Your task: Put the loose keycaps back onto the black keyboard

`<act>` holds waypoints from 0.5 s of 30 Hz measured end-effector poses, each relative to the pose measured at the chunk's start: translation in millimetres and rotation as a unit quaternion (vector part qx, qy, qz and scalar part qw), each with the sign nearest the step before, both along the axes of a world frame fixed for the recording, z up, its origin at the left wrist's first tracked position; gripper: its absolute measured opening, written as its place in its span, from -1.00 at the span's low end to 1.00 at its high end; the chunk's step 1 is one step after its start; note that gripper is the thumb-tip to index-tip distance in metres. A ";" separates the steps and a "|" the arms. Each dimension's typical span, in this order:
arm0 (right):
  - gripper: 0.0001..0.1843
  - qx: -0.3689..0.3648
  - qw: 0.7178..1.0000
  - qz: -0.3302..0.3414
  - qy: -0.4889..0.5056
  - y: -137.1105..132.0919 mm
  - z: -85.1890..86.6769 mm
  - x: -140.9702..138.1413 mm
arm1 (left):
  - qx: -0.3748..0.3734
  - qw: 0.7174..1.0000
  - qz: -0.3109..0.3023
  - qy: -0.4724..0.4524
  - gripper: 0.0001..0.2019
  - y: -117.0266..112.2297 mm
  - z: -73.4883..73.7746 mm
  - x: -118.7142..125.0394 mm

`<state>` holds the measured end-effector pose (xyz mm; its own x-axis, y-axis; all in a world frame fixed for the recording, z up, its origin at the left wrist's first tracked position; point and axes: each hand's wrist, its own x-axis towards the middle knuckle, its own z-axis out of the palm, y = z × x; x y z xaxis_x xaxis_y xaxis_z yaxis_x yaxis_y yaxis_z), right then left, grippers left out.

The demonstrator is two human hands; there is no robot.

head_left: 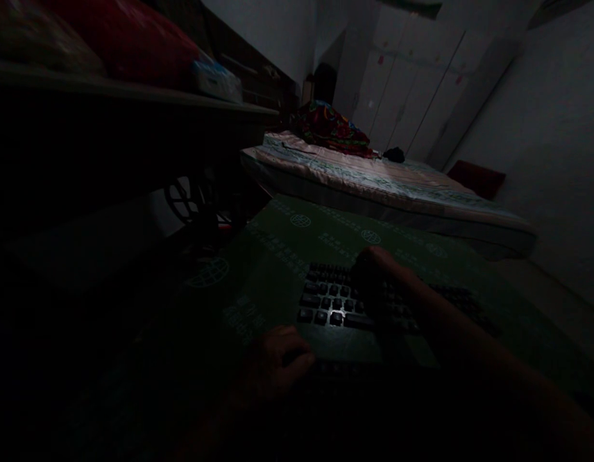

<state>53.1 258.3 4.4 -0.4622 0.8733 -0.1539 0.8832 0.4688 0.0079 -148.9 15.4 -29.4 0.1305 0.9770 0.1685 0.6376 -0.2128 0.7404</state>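
Note:
A black keyboard [335, 307] lies on a green printed mat [287, 244] in a very dark room. My right hand [376, 273] rests over the keyboard's upper middle keys, fingers curled down onto them. My left hand [278, 362] sits at the keyboard's near left corner, thumb against its front edge, fingers bent. The dim light hides whether either hand grips anything.
A bed [374, 183] with a striped cover and a bright red bundle [333, 128] stands beyond the mat. A dark table [133, 96] with red cloth on top is at the left. White wardrobe doors [412, 83] line the far wall.

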 end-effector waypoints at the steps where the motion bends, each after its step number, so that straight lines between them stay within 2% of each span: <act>1: -0.76 -0.001 1.000 -0.002 -0.004 -0.4 0.4 -0.9 | -0.001 1.000 0.002 -0.001 -0.85 -0.1 0.2 0.1; 8: -0.77 -0.009 1.000 0.001 -0.026 -1.2 2.1 -3.4 | -0.017 1.000 -0.001 0.005 -0.85 -0.1 5.0 0.4; 15: -0.77 -0.001 0.999 0.015 -0.034 -1.1 2.8 -4.3 | -0.003 1.000 -0.001 0.004 -0.85 -0.5 2.5 0.8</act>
<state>48.7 257.2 7.2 -0.4762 0.8592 -0.1870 0.8664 0.4948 0.0672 -148.2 14.9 -26.9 0.1341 0.9776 0.1622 0.6423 -0.2104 0.7370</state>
